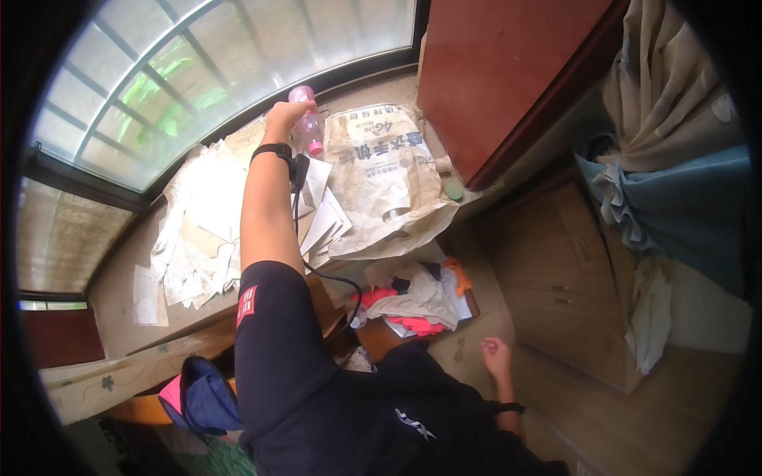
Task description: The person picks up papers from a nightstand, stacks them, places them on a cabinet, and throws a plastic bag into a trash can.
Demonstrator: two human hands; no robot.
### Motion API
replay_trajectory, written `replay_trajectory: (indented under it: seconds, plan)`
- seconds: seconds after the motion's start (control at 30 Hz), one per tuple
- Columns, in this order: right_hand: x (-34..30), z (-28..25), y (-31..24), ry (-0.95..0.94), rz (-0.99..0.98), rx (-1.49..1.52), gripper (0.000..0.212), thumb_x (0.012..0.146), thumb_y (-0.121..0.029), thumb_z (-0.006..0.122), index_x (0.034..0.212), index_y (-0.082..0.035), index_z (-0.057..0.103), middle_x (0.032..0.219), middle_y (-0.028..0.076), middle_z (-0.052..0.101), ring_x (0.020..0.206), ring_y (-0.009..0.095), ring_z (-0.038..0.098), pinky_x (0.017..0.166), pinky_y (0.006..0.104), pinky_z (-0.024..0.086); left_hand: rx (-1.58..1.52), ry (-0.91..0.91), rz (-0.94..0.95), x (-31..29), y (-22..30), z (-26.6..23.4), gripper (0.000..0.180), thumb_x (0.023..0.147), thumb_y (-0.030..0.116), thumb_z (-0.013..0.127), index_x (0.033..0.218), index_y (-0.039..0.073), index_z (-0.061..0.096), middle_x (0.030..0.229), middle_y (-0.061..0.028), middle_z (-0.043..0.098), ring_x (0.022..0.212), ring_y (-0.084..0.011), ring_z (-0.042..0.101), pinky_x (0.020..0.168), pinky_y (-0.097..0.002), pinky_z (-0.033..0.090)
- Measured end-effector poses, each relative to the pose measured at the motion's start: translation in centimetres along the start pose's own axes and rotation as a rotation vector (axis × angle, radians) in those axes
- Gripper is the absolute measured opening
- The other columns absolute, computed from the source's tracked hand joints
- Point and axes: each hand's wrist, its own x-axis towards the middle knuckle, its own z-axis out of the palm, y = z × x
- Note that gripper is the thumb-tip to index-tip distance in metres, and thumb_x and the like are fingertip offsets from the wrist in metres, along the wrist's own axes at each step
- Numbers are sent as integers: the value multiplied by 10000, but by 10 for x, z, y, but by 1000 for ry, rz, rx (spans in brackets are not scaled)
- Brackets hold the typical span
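My left arm reaches up to the windowsill, where my left hand (284, 119) is closed around a clear plastic bottle (309, 127) with pink ends. The bottle lies tilted, its pink cap pointing down toward a worn white plastic bag (373, 166) with printing. Below and left of that hand, loose white papers (210, 198) are spread in a messy pile. My right hand (496, 355) hangs low at the right, away from the sill, its fingers curled in with nothing visible in them.
A barred window (238, 63) runs behind the sill. A red-brown panel (500, 79) stands at the right. A small green round object (453, 190) sits by the bag's edge. Below lie heaped clothes (421, 297); a wooden cabinet (556, 278) and hanging curtains (675, 198) are at right.
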Motion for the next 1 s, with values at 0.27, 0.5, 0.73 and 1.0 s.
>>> replay_trajectory:
  seconds: [0.27, 0.5, 0.73, 1.0]
  plan:
    - [21, 2, -20, -7, -98, -135, 170, 770, -109, 673, 892, 1, 630, 687, 99, 645, 596, 171, 618, 583, 301, 500, -637, 9, 210, -58, 23, -68, 444, 611, 421, 793, 622, 29, 584, 530, -9, 470, 402, -96, 399, 388, -277, 291]
    - [24, 1, -66, -29, -158, -118, 165, 800, -141, 652, 904, -15, 628, 686, 70, 629, 599, 148, 594, 594, 280, 489, -1150, -192, 484, -196, 47, -76, 281, 736, 258, 763, 831, 40, 615, 562, 89, 383, 410, -13, 274, 376, -193, 166]
    - [-11, -24, -100, 135, -387, -90, 173, 805, -134, 642, 942, -29, 624, 759, 97, 646, 638, 199, 623, 599, 306, 499, -1388, -680, 613, -360, 52, 5, 201, 811, 251, 667, 829, 93, 544, 592, 104, 358, 459, -6, 272, 423, -164, 214]
    - [-135, -121, -92, 426, -381, 372, 264, 793, -138, 683, 1017, -22, 606, 799, 58, 637, 707, 171, 609, 641, 266, 480, -1452, -1221, 466, -546, 62, 127, 297, 783, 247, 682, 944, 34, 554, 736, 39, 538, 536, -20, 399, 467, -171, 300]
